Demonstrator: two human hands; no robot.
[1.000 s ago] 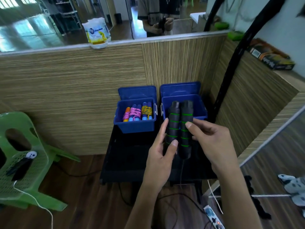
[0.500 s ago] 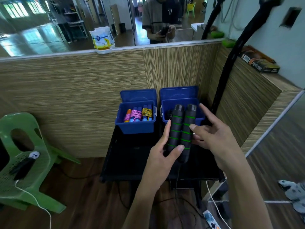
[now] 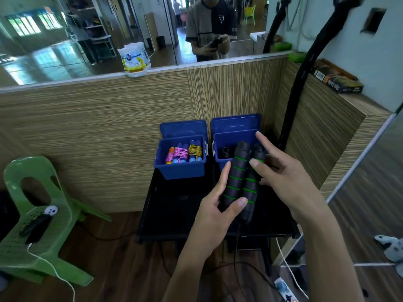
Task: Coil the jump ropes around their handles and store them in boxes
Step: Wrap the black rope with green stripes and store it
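Note:
Two black jump rope handles [image 3: 241,182] with green rings are held side by side above a black table [image 3: 178,205]. My left hand [image 3: 218,212] grips their lower part from the left. My right hand [image 3: 281,173] holds the right handle with thumb and fingers, the index finger pointing up. Their thin black rope [image 3: 236,247] hangs down below the table edge. Behind them stand two open blue boxes: the left box [image 3: 181,171] holds coiled ropes with blue and orange handles, the right box [image 3: 229,140] holds a dark coiled rope.
A wooden partition with a mirror on top rises behind the boxes. A green plastic chair [image 3: 43,216] with a white cord stands at the left. A black curved pole [image 3: 298,83] leans at the right. A power strip [image 3: 285,290] and cables lie on the floor.
The handles and both hands have moved forward toward the right blue box. The camera has tilted up, showing more of the mirror.

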